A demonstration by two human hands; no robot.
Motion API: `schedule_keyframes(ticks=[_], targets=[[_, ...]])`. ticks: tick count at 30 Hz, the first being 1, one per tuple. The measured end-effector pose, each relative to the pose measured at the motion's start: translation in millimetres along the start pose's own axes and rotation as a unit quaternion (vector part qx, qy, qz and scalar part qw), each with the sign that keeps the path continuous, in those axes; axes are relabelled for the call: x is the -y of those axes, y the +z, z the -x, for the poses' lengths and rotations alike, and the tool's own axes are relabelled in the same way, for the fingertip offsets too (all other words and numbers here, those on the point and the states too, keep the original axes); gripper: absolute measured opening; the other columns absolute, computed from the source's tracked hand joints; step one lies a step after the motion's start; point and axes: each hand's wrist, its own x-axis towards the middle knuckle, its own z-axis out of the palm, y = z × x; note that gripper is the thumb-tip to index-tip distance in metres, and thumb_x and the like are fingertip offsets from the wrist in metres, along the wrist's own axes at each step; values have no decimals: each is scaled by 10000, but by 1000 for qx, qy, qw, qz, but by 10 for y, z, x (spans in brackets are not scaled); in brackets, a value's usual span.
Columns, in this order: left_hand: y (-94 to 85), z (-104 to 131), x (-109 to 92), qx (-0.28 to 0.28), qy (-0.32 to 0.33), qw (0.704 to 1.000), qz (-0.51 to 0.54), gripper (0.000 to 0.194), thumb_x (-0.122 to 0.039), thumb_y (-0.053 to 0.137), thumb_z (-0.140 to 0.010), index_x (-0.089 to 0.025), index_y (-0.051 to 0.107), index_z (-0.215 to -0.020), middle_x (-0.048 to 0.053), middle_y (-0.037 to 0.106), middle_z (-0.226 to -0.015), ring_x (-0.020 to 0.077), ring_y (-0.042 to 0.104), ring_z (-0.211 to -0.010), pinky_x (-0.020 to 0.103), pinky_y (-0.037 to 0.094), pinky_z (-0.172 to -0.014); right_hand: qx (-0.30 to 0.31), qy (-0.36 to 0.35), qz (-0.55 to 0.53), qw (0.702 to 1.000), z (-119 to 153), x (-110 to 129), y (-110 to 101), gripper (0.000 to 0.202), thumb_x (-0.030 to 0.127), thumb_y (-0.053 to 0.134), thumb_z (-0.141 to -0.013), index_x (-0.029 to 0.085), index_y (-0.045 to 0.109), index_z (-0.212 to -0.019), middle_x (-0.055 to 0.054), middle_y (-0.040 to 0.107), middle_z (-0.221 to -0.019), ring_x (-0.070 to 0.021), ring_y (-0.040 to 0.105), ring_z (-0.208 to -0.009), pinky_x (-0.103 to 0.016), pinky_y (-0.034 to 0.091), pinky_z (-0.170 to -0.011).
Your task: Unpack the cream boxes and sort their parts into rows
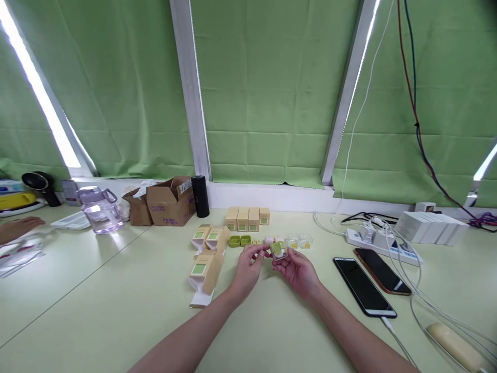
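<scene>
While the right hand pinches a green case above the table — left hand beside it, fingers nearly together, hold unclear — opened cartons lie left, clear cups beyond, phones right.

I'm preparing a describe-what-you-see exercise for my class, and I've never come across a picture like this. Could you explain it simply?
There is no machine here: a person works with two bare hands. The single picture comes from a camera worn on the head, looking forward and down, so the forearms rise from the bottom edge.

The right hand holds a small green-and-clear container, and the left hand has its fingertips at its side.

On the pale table, opened tan cartons lie to the left. Beyond the hands are small tan boxes, green cups and clear cups. To the right are two phones. At the far left is another person's hand.
</scene>
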Motion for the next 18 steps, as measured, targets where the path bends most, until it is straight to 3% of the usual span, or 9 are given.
schedule_keyframes(ticks=[5,9,14,18], targets=[[-3,-7,21,-9,5,1000,7,280,-373,605,-937,-211,785,-1078,92,752,-1009,255,657,-1023,397,505,-925,-44,-40,41,997,63,43,109,395,401,865,-788,206,705,-1091,-77,776,-1003,-220,745,-835,-382,636,-747],[-13,-8,2,-3,8,1000,27,279,-370,610,-937,-218,774,-1103,93,758,-1068,251,668,-1042,396,508,-947,-76,-91,132,984,110,74,202,543,429,875,-766,243,629,-1213,-75,713,-1097,-249,703,-962,-424,652,-743],[-25,8,-22,-4,6,999,53,270,-358,612,-933,-221,754,-1117,105,746,-1168,266,666,-1121,409,504,-982,-139,-203,259,934,151,52,311,635,387,893,-722,279,574,-1261,-85,641,-1180,-265,626,-1149,-400,617,-863],[-35,19,-49,10,8,997,71,263,-331,633,-920,-211,729,-1134,115,735,-1190,265,668,-1137,409,502,-1001,-124,-253,341,897,200,27,344,644,318,809,-813,314,495,-1374,-95,618,-1276,-264,584,-1236,-427,572,-962]])
